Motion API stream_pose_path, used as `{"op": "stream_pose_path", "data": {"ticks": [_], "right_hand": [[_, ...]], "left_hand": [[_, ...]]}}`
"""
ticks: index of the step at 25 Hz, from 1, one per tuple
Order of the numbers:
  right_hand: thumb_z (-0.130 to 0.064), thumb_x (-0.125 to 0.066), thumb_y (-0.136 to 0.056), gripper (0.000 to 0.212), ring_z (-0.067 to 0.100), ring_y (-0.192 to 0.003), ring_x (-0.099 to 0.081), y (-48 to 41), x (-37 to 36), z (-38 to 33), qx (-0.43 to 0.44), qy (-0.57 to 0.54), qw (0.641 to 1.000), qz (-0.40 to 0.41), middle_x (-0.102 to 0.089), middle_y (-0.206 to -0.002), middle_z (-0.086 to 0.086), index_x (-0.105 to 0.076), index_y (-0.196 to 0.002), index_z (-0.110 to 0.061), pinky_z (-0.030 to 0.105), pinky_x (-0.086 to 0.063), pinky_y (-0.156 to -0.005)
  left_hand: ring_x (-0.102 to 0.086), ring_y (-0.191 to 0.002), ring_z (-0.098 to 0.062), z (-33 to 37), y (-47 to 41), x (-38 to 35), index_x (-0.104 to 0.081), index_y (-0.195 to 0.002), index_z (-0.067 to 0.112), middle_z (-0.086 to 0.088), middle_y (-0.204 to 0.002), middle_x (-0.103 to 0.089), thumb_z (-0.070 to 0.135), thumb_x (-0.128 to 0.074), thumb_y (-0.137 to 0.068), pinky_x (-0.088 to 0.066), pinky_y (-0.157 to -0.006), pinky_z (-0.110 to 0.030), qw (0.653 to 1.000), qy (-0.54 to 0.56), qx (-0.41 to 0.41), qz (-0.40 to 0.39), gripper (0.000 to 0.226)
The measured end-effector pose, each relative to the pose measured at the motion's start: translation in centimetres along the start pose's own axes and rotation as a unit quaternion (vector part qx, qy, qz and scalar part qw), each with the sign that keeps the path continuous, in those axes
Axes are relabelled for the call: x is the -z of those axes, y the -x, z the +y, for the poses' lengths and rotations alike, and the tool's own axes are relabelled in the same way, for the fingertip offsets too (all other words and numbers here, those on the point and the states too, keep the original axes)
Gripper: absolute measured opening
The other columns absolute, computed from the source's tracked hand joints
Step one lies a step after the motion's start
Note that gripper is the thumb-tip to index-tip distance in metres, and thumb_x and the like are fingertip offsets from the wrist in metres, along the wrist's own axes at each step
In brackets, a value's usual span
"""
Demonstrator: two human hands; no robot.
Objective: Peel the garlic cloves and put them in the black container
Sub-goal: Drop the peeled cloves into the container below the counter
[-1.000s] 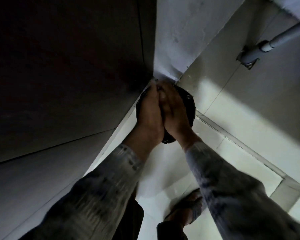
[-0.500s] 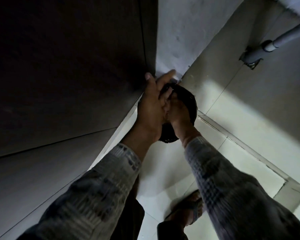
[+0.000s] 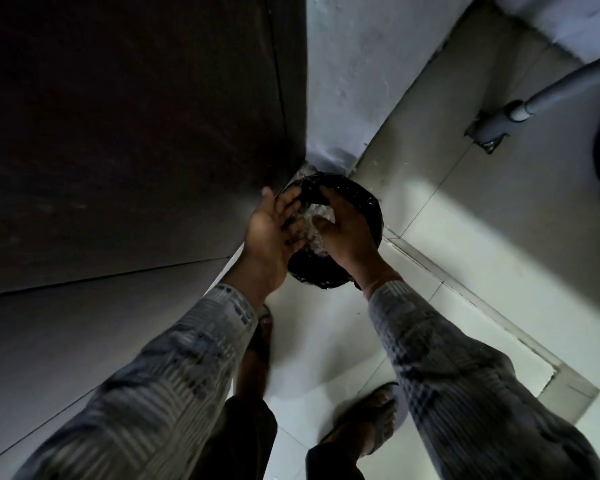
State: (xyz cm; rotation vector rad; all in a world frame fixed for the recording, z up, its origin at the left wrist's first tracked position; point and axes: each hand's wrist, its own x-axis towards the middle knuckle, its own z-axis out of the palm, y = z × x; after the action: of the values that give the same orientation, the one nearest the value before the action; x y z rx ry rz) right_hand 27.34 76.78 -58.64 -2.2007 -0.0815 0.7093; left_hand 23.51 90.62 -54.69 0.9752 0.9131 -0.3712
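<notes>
- Two bare hands meet over the round black plastic-lined container (image 3: 357, 202) that sits on the pale tiled floor (image 3: 482, 258), tucked into the corner where a dark cabinet side (image 3: 118, 133) meets the grey plaster wall (image 3: 343, 81).
- My left hand (image 3: 274, 233) is released, palm up and fingers spread, with dark smudges on the fingertips; it grasps nothing that I can see.
- My right hand (image 3: 347, 233) is loosely cupped, fingers curled over the opening; whether it pinches anything I cannot tell.
- I judge the step to be shedding pale papery scraps (image 3: 317, 225) off the palms into the container, so I would keep both hands directly above the opening and brush one palm across the other, low, to stop light flakes drifting onto the floor.
- Inside the container I see only whitish, crumpled, papery material between the hands; it looks like garlic skin, not whole cloves, though blur leaves that unsure.
- No peeled cloves show anywhere in view.
- A few pale flecks lie on the floor just beside the rim, so spill is a real risk.
</notes>
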Motion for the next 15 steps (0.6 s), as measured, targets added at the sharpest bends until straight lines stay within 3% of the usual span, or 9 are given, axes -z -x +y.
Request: {"op": "stream_pose_path", "data": {"ticks": [3,5,7,9,12,15], "right_hand": [[-0.021,-0.068,-0.093,0.067,0.028,-0.138,-0.048,1.7,1.7,-1.5,0.010,0.033,0.999,-0.026,-0.051,-0.151,0.009,-0.043,-0.155,-0.016,0.039,-0.039,-0.115],[-0.025,-0.074,-0.088,0.075,0.028,-0.138,-0.046,3.7,3.3,-2.6,0.026,0.068,0.997,-0.021,-0.048,-0.153,0.007,-0.041,-0.155,-0.020,0.042,-0.041,-0.113],[-0.029,-0.077,-0.085,0.084,0.027,-0.143,-0.039,5.8,5.8,-4.3,0.042,0.084,0.995,-0.022,-0.041,-0.158,0.006,-0.036,-0.158,-0.023,0.044,-0.037,-0.117],[-0.028,-0.078,-0.085,0.087,0.026,-0.147,-0.033,8.0,8.4,-6.3,0.055,0.095,0.994,-0.022,-0.036,-0.161,0.006,-0.032,-0.159,-0.022,0.044,-0.033,-0.121],[-0.028,-0.079,-0.084,0.088,0.025,-0.145,-0.036,13.1,13.6,-10.2,0.074,0.100,0.992,-0.007,-0.038,-0.159,0.007,-0.033,-0.159,-0.021,0.041,-0.033,-0.119],[-0.027,-0.080,-0.082,0.090,0.024,-0.147,-0.034,19.2,19.1,-14.8,0.101,0.094,0.990,0.018,-0.038,-0.160,0.006,-0.034,-0.159,-0.020,0.040,-0.032,-0.121]], "left_hand": [[-0.065,-0.106,-0.013,-1.4,0.5,-0.1,-0.065,-0.135,0.016,0.007,-0.116,-0.070,0.022,-0.052,-0.106,-0.053,-0.089,-0.026,0.987,-0.127,-0.079,0.056,0.032],[-0.064,-0.109,-0.015,-1.9,0.9,0.5,-0.062,-0.137,0.012,0.001,-0.120,-0.065,-0.008,-0.061,-0.092,-0.053,-0.098,-0.027,0.956,-0.250,-0.149,0.042,0.049],[-0.063,-0.116,-0.015,-1.2,2.8,0.5,-0.061,-0.138,0.027,0.002,-0.129,-0.059,-0.005,-0.068,-0.079,-0.051,-0.107,-0.033,0.905,-0.373,-0.204,0.034,0.068],[-0.061,-0.118,-0.012,0.6,5.5,-0.5,-0.059,-0.136,0.037,0.009,-0.128,-0.058,0.006,-0.069,-0.070,-0.049,-0.107,-0.031,0.860,-0.446,-0.243,0.044,0.074],[-0.055,-0.119,-0.006,4.2,12.6,-3.8,-0.059,-0.138,0.034,0.008,-0.130,-0.058,0.007,-0.069,-0.070,-0.039,-0.101,-0.013,0.834,-0.482,-0.267,0.022,0.074],[-0.053,-0.123,-0.008,7.5,20.5,-6.8,-0.057,-0.141,0.032,0.007,-0.134,-0.056,0.004,-0.072,-0.070,-0.036,-0.100,-0.008,0.806,-0.516,-0.289,-0.010,0.078]]}}
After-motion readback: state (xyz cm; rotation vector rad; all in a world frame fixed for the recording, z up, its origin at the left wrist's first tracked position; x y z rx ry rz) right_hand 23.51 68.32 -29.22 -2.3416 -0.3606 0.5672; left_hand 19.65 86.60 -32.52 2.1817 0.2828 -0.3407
